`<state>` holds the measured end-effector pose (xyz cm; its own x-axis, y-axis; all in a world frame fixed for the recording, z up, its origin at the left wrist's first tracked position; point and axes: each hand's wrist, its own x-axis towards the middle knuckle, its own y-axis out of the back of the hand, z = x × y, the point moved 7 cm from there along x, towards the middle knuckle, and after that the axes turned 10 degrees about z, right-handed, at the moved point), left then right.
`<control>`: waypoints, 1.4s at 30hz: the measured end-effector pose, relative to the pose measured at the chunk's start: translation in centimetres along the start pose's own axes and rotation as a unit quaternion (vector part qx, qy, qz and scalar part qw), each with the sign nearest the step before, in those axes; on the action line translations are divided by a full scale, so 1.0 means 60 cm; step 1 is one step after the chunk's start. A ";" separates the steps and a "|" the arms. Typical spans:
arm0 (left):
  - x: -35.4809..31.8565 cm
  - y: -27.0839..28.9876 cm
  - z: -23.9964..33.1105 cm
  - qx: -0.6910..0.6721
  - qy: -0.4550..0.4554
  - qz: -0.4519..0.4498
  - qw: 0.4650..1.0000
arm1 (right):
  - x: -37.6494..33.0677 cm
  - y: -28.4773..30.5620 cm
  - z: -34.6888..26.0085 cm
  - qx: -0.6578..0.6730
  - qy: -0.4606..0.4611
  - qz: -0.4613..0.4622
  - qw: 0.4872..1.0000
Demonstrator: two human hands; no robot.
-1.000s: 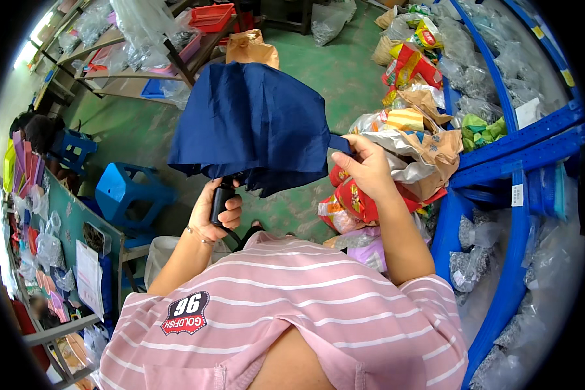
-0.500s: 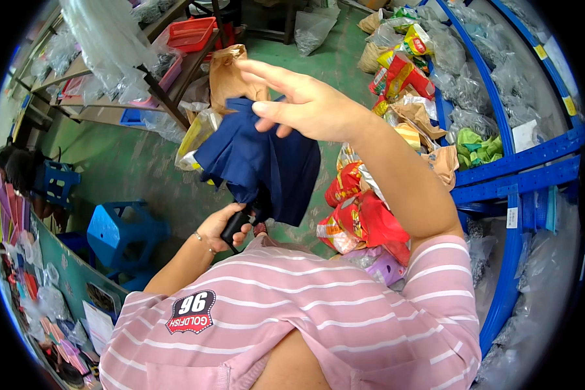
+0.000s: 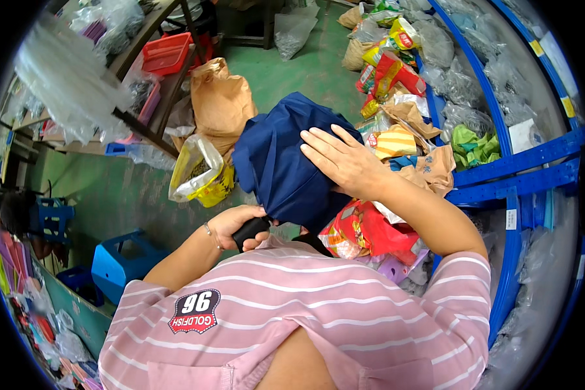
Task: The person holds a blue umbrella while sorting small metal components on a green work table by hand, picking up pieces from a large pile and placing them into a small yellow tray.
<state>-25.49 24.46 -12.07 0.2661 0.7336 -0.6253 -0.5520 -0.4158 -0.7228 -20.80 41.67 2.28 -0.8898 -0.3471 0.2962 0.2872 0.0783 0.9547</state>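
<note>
Below, green floor [image 3: 292, 78] beside blue shelving [image 3: 507, 175].

I am looking down into a stockroom or packing warehouse: blue steel shelving [image 3: 500, 169] stacked with clear plastic bags [image 3: 461, 78], colourful packaged goods [image 3: 390, 71] heaped on a green painted floor [image 3: 305, 71], and red plastic trays [image 3: 166, 52] on a workbench.

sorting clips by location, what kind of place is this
Probably a stockroom or packing area of a small shop: blue metal shelving stuffed with clear plastic bags, colourful packaged goods heaped on the green floor, and a work table with red trays.
</note>
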 end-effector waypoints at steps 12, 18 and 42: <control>0.114 -0.159 0.345 0.610 -0.498 0.235 0.569 | -0.073 -0.037 0.289 -0.074 -0.028 0.052 0.995; 0.251 -0.338 0.477 0.669 -0.569 0.183 0.442 | -0.077 -0.018 0.411 -0.127 0.088 0.120 0.981; 0.486 -0.223 0.965 0.733 -0.452 0.185 0.474 | 0.092 -0.076 0.869 -0.163 -0.085 0.070 0.980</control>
<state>-56.09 82.50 -3.59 -0.1438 0.9624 0.2303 -0.5610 -0.2710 0.7822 -45.54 88.14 1.13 -0.8718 -0.1906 0.4513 0.4844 -0.1982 0.8521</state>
